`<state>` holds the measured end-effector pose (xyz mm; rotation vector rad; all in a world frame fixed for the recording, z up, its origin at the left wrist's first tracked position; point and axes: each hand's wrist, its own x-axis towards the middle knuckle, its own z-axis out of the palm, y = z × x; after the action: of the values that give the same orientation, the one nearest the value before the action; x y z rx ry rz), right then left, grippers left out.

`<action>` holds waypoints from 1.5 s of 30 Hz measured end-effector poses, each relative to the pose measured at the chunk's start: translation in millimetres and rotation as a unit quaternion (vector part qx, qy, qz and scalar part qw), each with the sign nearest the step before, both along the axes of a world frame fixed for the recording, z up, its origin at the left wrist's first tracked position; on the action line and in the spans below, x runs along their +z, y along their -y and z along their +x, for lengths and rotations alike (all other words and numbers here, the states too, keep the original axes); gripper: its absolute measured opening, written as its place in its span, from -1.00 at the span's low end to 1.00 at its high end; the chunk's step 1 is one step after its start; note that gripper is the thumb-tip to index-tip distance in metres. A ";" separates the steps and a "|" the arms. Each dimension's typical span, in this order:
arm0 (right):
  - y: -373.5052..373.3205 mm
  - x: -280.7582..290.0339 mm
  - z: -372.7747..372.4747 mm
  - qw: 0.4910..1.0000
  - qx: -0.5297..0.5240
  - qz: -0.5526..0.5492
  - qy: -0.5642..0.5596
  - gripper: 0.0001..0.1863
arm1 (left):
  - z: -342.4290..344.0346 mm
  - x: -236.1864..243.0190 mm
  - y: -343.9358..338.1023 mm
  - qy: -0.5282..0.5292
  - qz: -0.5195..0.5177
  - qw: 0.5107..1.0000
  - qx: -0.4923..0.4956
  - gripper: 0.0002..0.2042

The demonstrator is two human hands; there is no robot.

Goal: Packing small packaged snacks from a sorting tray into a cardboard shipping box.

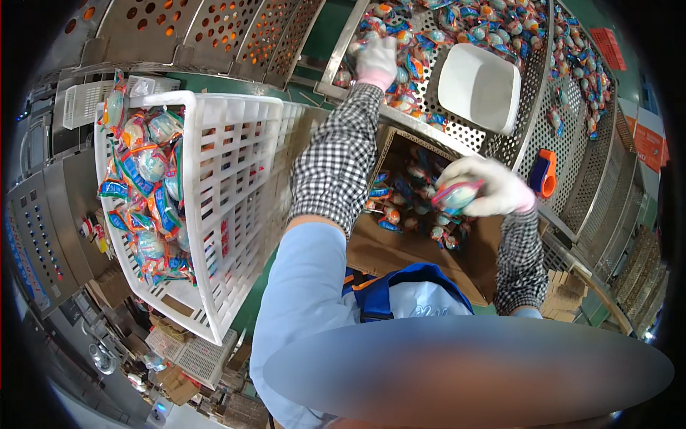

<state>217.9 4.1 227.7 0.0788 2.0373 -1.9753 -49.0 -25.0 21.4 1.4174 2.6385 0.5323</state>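
Observation:
My right hand [493, 187], in a white glove with a pink cuff, is closed around a wrapped ball-shaped packet [456, 196] in clear, red and blue film. It holds the packet above an open cardboard box [389, 243], where several similar packets [391, 214] lie loose. My left hand [376, 63], gloved the same way, reaches to the near left corner of a perforated metal tray [466, 134]. Its fingertips are among the wrapped packets [411, 68] there; their grip is hard to make out. Checked sleeves cover both forearms.
A white plastic tub [477, 86] sits in the tray. On the left, a tall white slatted crate [236, 143] holds more packets [146, 193]. An orange and blue tape dispenser [545, 174] rests on the right. Perforated metal panels [236, 36] stand beyond the crate.

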 end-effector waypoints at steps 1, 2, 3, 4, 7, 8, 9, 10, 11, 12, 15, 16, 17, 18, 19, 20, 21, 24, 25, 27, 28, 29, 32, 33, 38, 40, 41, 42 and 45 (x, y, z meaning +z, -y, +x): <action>20.5 -8.5 4.7 0.999 -0.033 0.006 0.024 -0.47 | 3.6 -11.4 -2.1 -0.091 0.015 0.990 -0.109 -0.78; 34.8 -19.9 4.1 0.994 -0.060 0.038 0.085 -0.49 | 2.2 -23.9 0.0 -0.110 -0.023 0.986 -0.123 -0.75; 48.8 -32.7 3.8 0.983 -0.084 0.070 0.145 -0.50 | 1.1 -36.0 5.4 -0.129 -0.061 0.980 -0.137 -0.71; 57.3 -57.7 7.9 0.972 -0.107 0.156 0.140 -0.51 | 8.6 -29.4 -0.5 -0.062 -0.129 0.982 -0.125 -0.44; 79.2 -128.1 -3.0 0.935 -0.153 0.312 0.069 -0.51 | -2.5 -17.4 -10.7 -0.036 -0.236 0.964 -0.114 -0.55; 85.5 -151.2 -8.8 0.936 -0.148 0.312 0.069 -0.50 | -6.1 -20.3 -9.8 -0.041 -0.254 0.960 -0.111 -0.62; 89.9 -173.3 -13.6 0.935 -0.149 0.313 0.073 -0.49 | -3.1 -17.9 -13.4 -0.043 -0.252 0.960 -0.113 -0.62; 95.8 -191.5 -26.1 0.928 -0.134 0.335 0.096 -0.48 | -1.2 -16.7 -13.6 -0.062 -0.282 0.950 -0.120 -0.63; 101.5 -209.5 -35.9 0.926 -0.117 0.331 0.137 -0.54 | 0.1 -14.0 -14.6 -0.081 -0.308 0.939 -0.127 -0.64; 106.3 -216.9 -50.8 0.914 -0.056 0.370 0.159 -0.56 | -2.6 -16.7 -9.7 -0.091 -0.292 0.943 -0.133 -0.66; 111.8 -233.8 -45.2 0.888 -0.019 0.430 0.161 -0.58 | 8.6 -3.0 -0.4 0.018 -0.227 0.969 -0.097 -0.69; 114.6 -232.7 -49.2 0.884 -0.034 0.450 0.127 -0.58 | 2.6 -10.4 9.8 0.035 -0.150 0.987 -0.046 -0.68; 120.9 -225.4 -47.6 0.878 -0.060 0.451 0.146 -0.56 | -1.2 -6.3 14.3 0.104 -0.085 0.991 -0.027 -0.65; 124.3 -218.0 -44.9 0.883 -0.065 0.431 0.173 -0.55 | -5.2 -2.3 14.0 0.126 -0.016 0.992 0.003 -0.71; 128.6 -205.4 -42.0 0.890 -0.063 0.409 0.191 -0.54 | -8.8 9.2 21.5 0.144 0.054 0.987 0.042 -0.76; 125.2 -189.6 -28.2 0.920 -0.065 0.375 0.095 -0.52 | -3.6 34.5 29.7 0.246 0.145 0.956 0.071 -0.76; 115.3 -169.2 -12.4 0.940 -0.064 0.336 -0.003 -0.50 | 1.6 69.1 42.9 0.344 0.233 0.904 0.100 -0.76; 63.9 -71.5 4.9 0.995 0.023 0.091 0.016 -0.46 | -6.7 135.0 105.2 0.388 0.386 0.828 0.120 -0.67; 45.7 -37.8 7.4 0.997 0.036 0.023 0.062 -0.46 | -19.8 150.3 141.3 0.039 0.296 0.953 -0.044 -0.60; 10.8 -2.8 10.2 0.997 0.006 -0.024 0.068 -0.48 | -7.0 201.8 189.7 0.608 0.656 0.446 -0.028 -0.43; -3.1 5.4 10.8 0.995 -0.059 -0.052 0.063 -0.49 | 0.7 222.2 196.8 0.656 0.690 0.293 -0.090 -0.29; -14.6 7.4 7.5 0.988 -0.120 -0.078 0.057 -0.51 | 3.8 233.3 200.7 0.682 0.704 0.131 -0.149 -0.15; -48.3 -28.8 -24.5 0.975 -0.199 0.087 0.035 -0.52 | 28.3 212.0 185.3 0.638 0.668 0.324 -0.204 0.02; -57.1 -46.7 -40.4 0.968 -0.214 0.120 0.047 -0.52 | 28.5 192.3 175.1 0.665 0.631 0.306 -0.257 0.07; -72.7 -165.3 -121.8 0.881 -0.111 0.435 0.149 -0.41 | 11.0 95.0 83.7 0.487 0.241 0.839 0.029 -0.57; -52.4 -188.1 -156.9 0.832 -0.112 0.510 0.190 -0.33 | -2.8 30.6 66.7 0.309 0.113 0.944 -0.016 -0.53; -66.2 -219.4 -145.5 0.823 -0.164 0.529 0.127 -0.42 | 3.4 7.0 45.8 0.238 0.052 0.969 -0.042 -0.54; -77.8 -234.8 -141.4 0.825 -0.213 0.510 0.120 -0.53 | 11.2 2.9 34.0 0.249 -0.033 0.966 -0.053 -0.57; -105.3 -223.7 -119.8 0.783 -0.236 0.566 0.102 -0.67 | 27.1 24.9 13.8 0.189 -0.048 0.979 -0.062 -0.65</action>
<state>98.2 109.5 4.0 1.0729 2.8775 -0.5297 -21.9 -38.8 46.3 1.2937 2.2325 0.5840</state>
